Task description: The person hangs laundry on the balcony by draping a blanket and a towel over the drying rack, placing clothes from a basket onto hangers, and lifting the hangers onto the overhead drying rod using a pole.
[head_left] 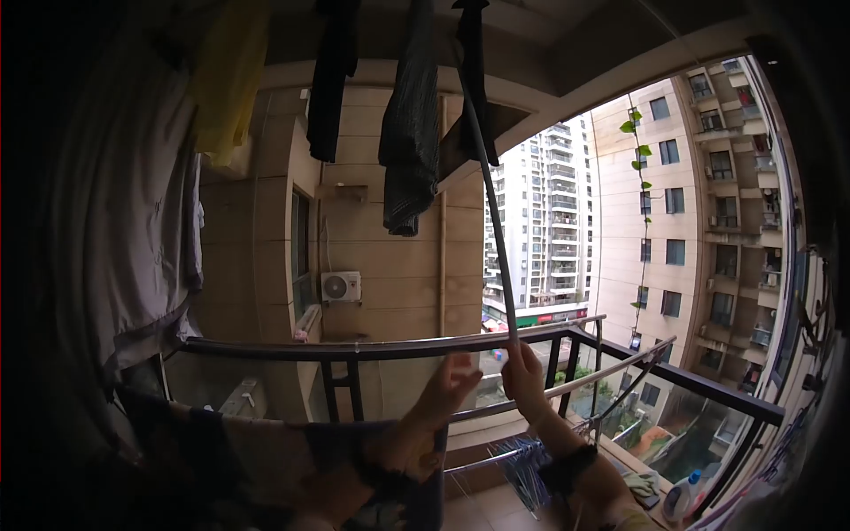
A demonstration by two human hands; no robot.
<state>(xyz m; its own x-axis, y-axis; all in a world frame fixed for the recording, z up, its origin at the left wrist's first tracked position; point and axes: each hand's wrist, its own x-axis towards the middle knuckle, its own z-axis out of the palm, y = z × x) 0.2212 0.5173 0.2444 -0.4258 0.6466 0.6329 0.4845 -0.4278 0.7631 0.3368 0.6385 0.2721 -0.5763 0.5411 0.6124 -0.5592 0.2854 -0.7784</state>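
My right hand (525,382) is closed round the lower end of a long thin pole (495,212). The pole rises, tilted slightly left, to a small dark garment (474,84) hanging overhead; how its tip meets the garment is too dark to tell. Just left of the pole, my left hand (450,386) is raised with its fingers apart and slightly curled, holding nothing. A dark striped garment (412,124) and a black garment (334,84) hang further left.
A dark balcony railing (425,343) crosses ahead, with a metal drying rack (611,365) by it. Yellow cloth (232,75) and a grey garment (133,239) hang at left. Dark cloth (354,438) drapes below. A bottle (680,497) stands lower right.
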